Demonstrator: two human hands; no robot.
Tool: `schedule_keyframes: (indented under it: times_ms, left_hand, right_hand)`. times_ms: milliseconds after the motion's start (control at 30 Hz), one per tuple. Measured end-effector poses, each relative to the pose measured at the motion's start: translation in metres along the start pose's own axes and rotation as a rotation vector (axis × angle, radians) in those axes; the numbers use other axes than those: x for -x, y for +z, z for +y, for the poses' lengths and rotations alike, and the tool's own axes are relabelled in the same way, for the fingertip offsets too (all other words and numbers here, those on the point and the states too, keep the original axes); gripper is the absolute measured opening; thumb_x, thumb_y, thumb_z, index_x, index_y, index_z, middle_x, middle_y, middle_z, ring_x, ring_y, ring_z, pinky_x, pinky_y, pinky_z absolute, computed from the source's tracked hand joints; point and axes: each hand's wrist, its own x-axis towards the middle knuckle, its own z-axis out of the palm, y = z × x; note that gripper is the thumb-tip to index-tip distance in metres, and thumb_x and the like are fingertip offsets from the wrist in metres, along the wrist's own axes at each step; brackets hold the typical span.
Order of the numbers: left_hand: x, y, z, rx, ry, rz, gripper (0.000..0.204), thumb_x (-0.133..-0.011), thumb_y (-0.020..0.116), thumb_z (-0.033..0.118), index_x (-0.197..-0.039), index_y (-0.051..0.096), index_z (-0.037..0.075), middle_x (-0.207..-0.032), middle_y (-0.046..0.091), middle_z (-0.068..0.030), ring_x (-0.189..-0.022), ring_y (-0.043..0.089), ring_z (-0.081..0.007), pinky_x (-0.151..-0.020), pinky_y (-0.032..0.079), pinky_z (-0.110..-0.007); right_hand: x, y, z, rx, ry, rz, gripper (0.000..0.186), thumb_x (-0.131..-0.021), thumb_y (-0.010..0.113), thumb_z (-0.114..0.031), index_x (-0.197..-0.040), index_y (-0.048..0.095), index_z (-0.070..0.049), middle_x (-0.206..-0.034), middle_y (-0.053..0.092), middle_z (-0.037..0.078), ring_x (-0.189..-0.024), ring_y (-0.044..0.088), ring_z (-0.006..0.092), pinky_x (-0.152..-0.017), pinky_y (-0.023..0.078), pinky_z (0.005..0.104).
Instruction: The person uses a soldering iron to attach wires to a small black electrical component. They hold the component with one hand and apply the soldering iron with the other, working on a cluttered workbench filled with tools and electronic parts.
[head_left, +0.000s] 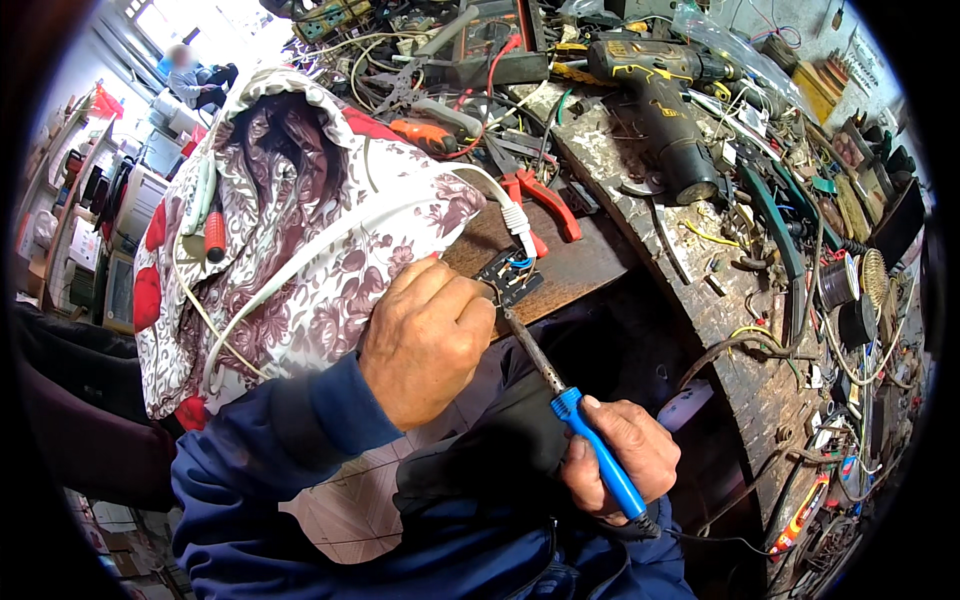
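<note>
My right hand (pixel 625 460) grips a soldering iron (pixel 598 450) by its blue handle. The iron's metal tip reaches up and left to a small black electrical part (pixel 512 278) on the brown wooden board (pixel 590 262). A white cable (pixel 518 222) with a ribbed sleeve and blue wire ends runs to that part. Closed in a pinch at its left side is my left hand (pixel 425 340); what the fingertips hold is hidden. Beside the cable lie red-handled pliers (pixel 550 205). White floral fabric (pixel 330 260) spreads left of the part.
A cordless drill (pixel 665 120) lies on the cluttered workbench (pixel 690 290) at the right, among wires, tools and spools. A screwdriver with a red handle (pixel 214 238) rests on the fabric. Another person (pixel 192 78) sits far back left.
</note>
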Motion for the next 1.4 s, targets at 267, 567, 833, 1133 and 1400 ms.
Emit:
schedule_keyframes:
  times_ms: [267,567,833,1133,1400]
  left_hand:
    - [0.000,0.002,-0.001,-0.002,0.010,0.008,0.006,-0.080,0.068,0.004,-0.079,0.062,0.003,-0.090,0.065,-0.0133,-0.089,0.063,-0.0339,-0.098,0.053,-0.050]
    - [0.001,-0.002,-0.002,-0.001,0.021,-0.015,0.016,-0.076,0.075,-0.003,-0.091,0.068,-0.001,-0.097,0.071,-0.0127,-0.088,0.066,-0.0314,-0.084,0.054,-0.043]
    - [0.000,-0.002,-0.003,-0.001,0.034,-0.014,0.015,-0.077,0.074,-0.003,-0.090,0.068,-0.001,-0.098,0.071,-0.0128,-0.089,0.066,-0.0310,-0.086,0.054,-0.043]
    - [0.000,-0.003,-0.001,-0.002,0.023,-0.018,0.014,-0.078,0.073,-0.002,-0.090,0.068,-0.001,-0.099,0.071,-0.0124,-0.091,0.066,-0.0309,-0.090,0.053,-0.044]
    - [0.001,-0.003,-0.001,-0.018,0.016,-0.045,0.015,-0.078,0.073,-0.002,-0.092,0.069,-0.001,-0.101,0.071,-0.0126,-0.093,0.067,-0.0310,-0.093,0.053,-0.046]
  right_hand:
    - [0.005,-0.007,-0.007,-0.059,0.217,-0.018,0.031,-0.083,0.075,-0.003,-0.112,0.073,0.009,-0.087,0.076,0.023,-0.071,0.077,0.0269,-0.067,0.062,0.0325]
    - [0.006,-0.009,-0.006,-0.089,0.274,-0.028,0.027,-0.089,0.073,-0.004,-0.113,0.074,0.008,-0.089,0.077,0.021,-0.075,0.077,0.0239,-0.070,0.061,0.0310]
    - [0.008,-0.007,-0.003,-0.246,0.414,0.060,0.028,-0.094,0.069,-0.009,-0.115,0.073,0.009,-0.091,0.076,0.022,-0.074,0.078,0.0236,-0.069,0.061,0.0309]
    - [0.003,-0.008,-0.001,-0.259,0.437,0.057,0.036,-0.094,0.069,-0.018,-0.114,0.072,0.012,-0.090,0.074,0.022,-0.069,0.074,0.0243,-0.065,0.058,0.0315]
    - [-0.002,-0.009,-0.001,-0.292,0.461,0.075,0.028,-0.093,0.071,-0.011,-0.112,0.073,0.011,-0.086,0.075,0.020,-0.069,0.075,0.0219,-0.064,0.059,0.0299]
